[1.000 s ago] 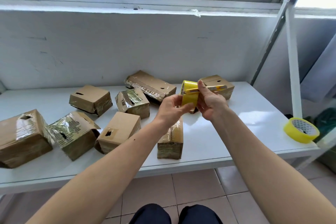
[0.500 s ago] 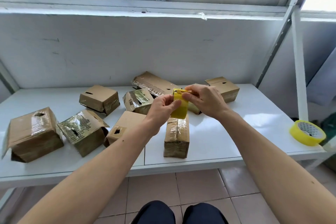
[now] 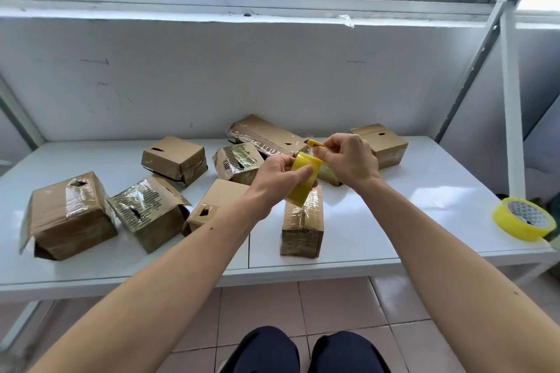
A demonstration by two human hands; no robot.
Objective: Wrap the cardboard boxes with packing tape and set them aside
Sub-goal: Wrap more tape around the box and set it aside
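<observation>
- left hand (image 3: pixel 277 179) is curled around a yellow tape roll (image 3: pixel 304 179), held up over the white table (image 3: pixel 394 221), thumb across the front of it
- right hand (image 3: pixel 348 160) has its fingers bunched and is pinching a small yellow cutter (image 3: pixel 316 144) just above the roll, can't make out the blade
- right under the roll there's a narrow taped box (image 3: pixel 302 222) standing near the front edge of the table
- the other cardboard boxes are scattered left and back: a big one (image 3: pixel 68 215) far left, a shiny wrapped one (image 3: pixel 148 212) beside it, a plain one (image 3: pixel 212 203) touching that, more behind
- one box (image 3: pixel 381 142) sits behind the right hand
- a second tape roll (image 3: pixel 522 218) lies flat at the right corner, well apart from everything
</observation>
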